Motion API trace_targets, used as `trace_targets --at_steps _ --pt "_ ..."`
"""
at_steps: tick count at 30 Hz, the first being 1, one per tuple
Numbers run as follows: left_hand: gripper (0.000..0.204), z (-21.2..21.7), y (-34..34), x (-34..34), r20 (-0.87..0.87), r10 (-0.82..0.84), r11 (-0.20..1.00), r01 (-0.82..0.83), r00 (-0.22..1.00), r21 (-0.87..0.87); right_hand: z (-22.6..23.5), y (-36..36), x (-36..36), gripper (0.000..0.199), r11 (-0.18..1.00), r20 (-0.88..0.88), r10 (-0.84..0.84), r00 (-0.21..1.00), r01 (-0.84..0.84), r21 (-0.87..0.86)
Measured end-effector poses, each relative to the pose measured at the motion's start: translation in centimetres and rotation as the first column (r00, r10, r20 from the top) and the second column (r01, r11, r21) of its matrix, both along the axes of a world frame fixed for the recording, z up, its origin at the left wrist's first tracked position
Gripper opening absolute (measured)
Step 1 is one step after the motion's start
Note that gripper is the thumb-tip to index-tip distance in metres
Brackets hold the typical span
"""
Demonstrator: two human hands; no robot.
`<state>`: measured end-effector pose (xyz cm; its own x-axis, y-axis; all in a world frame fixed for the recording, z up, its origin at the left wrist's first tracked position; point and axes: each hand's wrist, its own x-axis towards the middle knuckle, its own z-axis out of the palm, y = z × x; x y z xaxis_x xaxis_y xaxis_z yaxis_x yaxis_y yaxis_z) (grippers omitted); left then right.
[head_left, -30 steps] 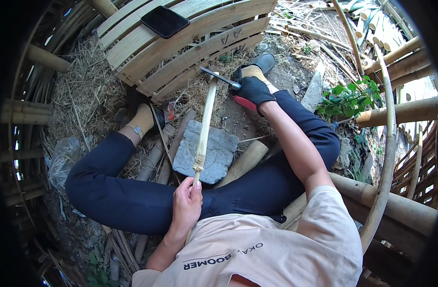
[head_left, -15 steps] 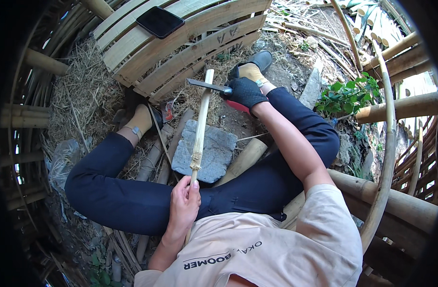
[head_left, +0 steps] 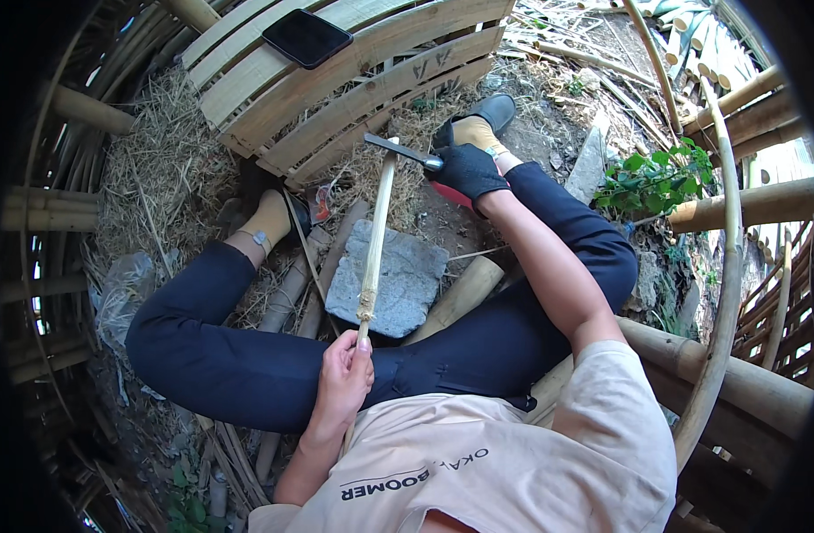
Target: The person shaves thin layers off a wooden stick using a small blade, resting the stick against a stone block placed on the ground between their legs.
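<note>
My bare left hand is closed around the near end of a pale split bamboo strip, thumb on top. Below a rough, fibrous node the strip is thinner, and from there it points away from me. On my right hand is a black glove; its fingers wrap the handle of a knife. The blade lies crosswise over the strip's far tip. Under the strip, between my legs, is a flat grey stone block. Most of the knife's handle is hidden by the glove.
Beyond my feet stands a slatted wooden crate with a black phone on top. Bamboo poles lie by the stone. Straw covers the ground at left, and a leafy plant grows at right.
The knife in my right hand has slid away from me along the bamboo strip to its far tip. My left hand keeps the same grip. The view has shifted slightly.
</note>
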<state>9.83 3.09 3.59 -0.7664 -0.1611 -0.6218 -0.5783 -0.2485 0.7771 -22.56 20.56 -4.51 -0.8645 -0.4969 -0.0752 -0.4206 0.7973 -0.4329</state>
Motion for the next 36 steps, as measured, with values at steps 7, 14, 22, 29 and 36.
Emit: trace_targets --at_steps 7,14,22,29,36 --pt "0.02 -0.4 -1.9 -2.7 -0.005 0.01 0.96 -0.008 1.0 0.28 3.7 -0.8 4.4 0.018 0.993 -0.083 0.106 0.991 -0.11 -0.045" --pt "0.024 0.4 -2.4 -4.5 -0.024 0.057 0.939 -0.045 0.998 0.34 5.2 -2.3 6.8 0.018 0.963 -0.051 0.264 0.963 -0.266 -0.041" --pt "0.029 -0.6 -2.5 -4.4 -0.034 0.04 0.964 -0.029 0.999 0.263 5.6 -2.2 7.2 0.023 0.952 0.069 0.304 0.95 -0.305 -0.002" --pt "0.028 -0.3 -1.7 -4.3 -0.073 0.057 0.998 -0.058 0.996 -0.002 5.2 -2.8 7.8 0.024 0.955 0.135 0.295 0.946 -0.292 -0.046" --pt "0.027 -0.4 -1.4 -4.3 -0.116 0.058 0.985 -0.076 0.992 -0.157 3.5 -3.6 7.3 0.02 0.963 0.117 0.266 0.957 -0.27 0.02"
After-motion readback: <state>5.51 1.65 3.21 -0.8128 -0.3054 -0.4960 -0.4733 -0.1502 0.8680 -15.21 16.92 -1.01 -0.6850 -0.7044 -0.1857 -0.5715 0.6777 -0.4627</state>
